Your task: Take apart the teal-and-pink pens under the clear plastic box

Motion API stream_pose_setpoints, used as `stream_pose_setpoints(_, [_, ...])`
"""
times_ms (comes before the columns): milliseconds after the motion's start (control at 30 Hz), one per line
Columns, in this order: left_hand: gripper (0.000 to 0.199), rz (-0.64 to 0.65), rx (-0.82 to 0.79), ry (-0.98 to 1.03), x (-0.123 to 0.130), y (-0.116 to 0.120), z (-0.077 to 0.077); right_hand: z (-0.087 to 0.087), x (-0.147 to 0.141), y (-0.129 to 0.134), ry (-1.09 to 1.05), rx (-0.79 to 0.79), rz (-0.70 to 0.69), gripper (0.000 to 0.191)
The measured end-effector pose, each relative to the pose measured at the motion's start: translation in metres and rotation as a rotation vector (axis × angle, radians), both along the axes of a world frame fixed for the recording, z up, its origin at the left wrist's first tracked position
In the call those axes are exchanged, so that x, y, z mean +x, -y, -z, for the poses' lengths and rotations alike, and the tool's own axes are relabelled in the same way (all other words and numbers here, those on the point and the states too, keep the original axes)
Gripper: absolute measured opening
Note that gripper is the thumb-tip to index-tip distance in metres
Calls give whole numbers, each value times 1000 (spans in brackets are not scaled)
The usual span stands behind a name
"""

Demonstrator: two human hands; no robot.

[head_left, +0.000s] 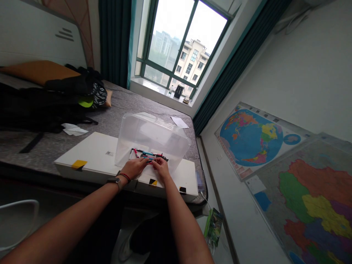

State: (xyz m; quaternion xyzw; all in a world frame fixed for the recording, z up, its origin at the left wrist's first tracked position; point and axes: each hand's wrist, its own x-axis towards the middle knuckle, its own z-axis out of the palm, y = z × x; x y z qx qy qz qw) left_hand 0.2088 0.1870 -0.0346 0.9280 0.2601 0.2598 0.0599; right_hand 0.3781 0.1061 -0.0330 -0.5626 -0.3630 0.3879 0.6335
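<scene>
A clear plastic tub [153, 132] stands on a flat white carton [89, 154], its near side open or hidden by glare. A bunch of several slim pens [147, 155] with red, teal and black parts lies at the tub's near end. My left hand [136, 168], with a wristwatch and red band on its wrist, reaches in with its fingertips against the pens. My right hand [161, 169] sits just beside it, with its fingers curled around the near side of the bunch. Whether the left hand grips anything is hidden.
The carton lies on a grey mattress [115, 106], whose near edge runs close to my arms. A black bag [41, 110], a crumpled tissue [74, 129] and a paper sheet [179, 122] lie around it. Wall maps hang to the right.
</scene>
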Motion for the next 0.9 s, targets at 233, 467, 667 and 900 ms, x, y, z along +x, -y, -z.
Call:
stream_pose_setpoints(233, [35,-8,66,60,1,1,-5,2,2,0,-112,17,54,31])
stream_pose_setpoints(467, [30,33,64,49,0,0,-4,0,1,1,-79,4,45,31])
stream_pose_setpoints(667, [28,-49,-2,62,1,0,-3,0,0,1,-174,39,115,30])
stream_pose_setpoints(900, [30,-97,-46,55,2,-2,-3,1,0,0,-239,73,201,32])
